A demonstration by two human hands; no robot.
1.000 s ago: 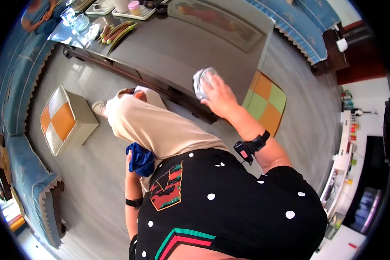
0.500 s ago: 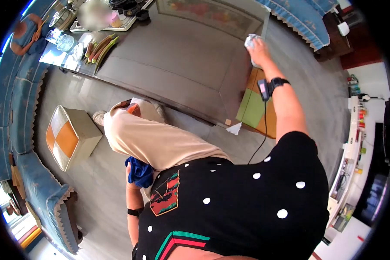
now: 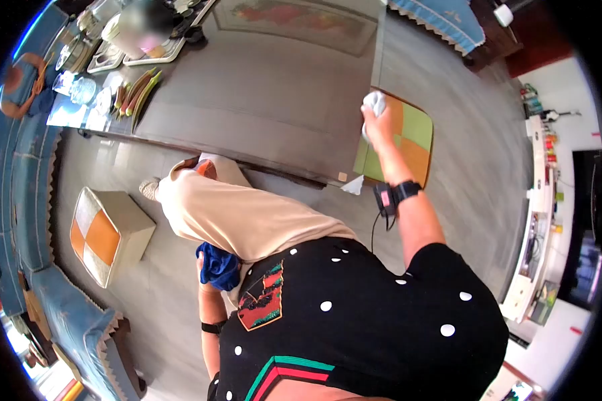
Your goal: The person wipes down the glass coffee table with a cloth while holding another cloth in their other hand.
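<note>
My right hand (image 3: pixel 379 127) grips a crumpled white cloth (image 3: pixel 374 104) at the right edge of the dark glass-topped table (image 3: pixel 267 100). A black strap with a small device and a cable is on that forearm. Down by my thigh, my left hand (image 3: pixel 200 264) is closed on a bunched blue cloth (image 3: pixel 219 266), which hides most of its fingers. Several long green and reddish vegetables (image 3: pixel 136 93) lie at the table's left end, beside glass jars (image 3: pixel 82 90).
A checkered orange and green stool (image 3: pixel 416 137) stands right of the table. Another checkered stool (image 3: pixel 107 234) is at the left. Blue sofas (image 3: pixel 30 200) line the left side. Trays (image 3: pixel 155 55) hold cups at the table's far left. Another person (image 3: pixel 21 87) sits beyond.
Since half a second ago, my right hand with the white cloth has come back from the far right corner along the table's edge. My left hand still holds the blue cloth.
</note>
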